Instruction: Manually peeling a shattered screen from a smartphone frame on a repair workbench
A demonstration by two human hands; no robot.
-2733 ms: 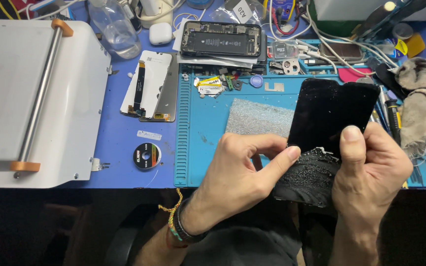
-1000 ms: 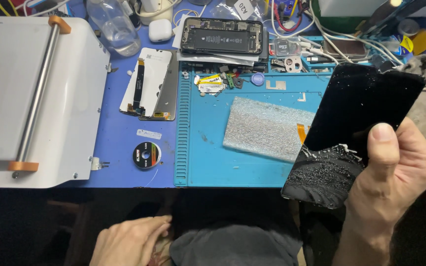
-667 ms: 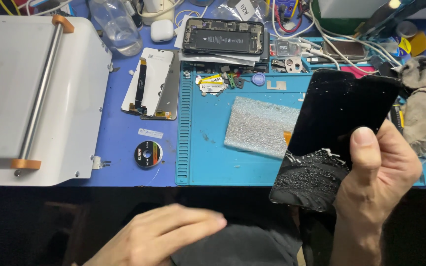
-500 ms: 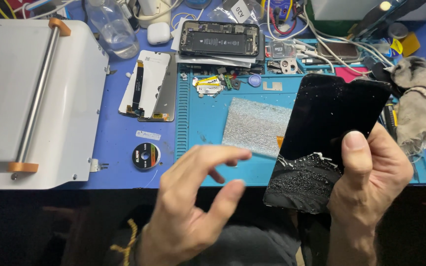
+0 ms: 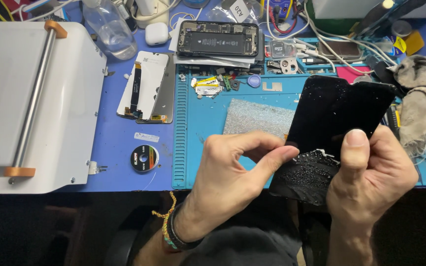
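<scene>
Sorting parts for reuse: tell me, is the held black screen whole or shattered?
Shattered: the screen has its lower part crumbled into tiny shards, by the right hand.
</scene>
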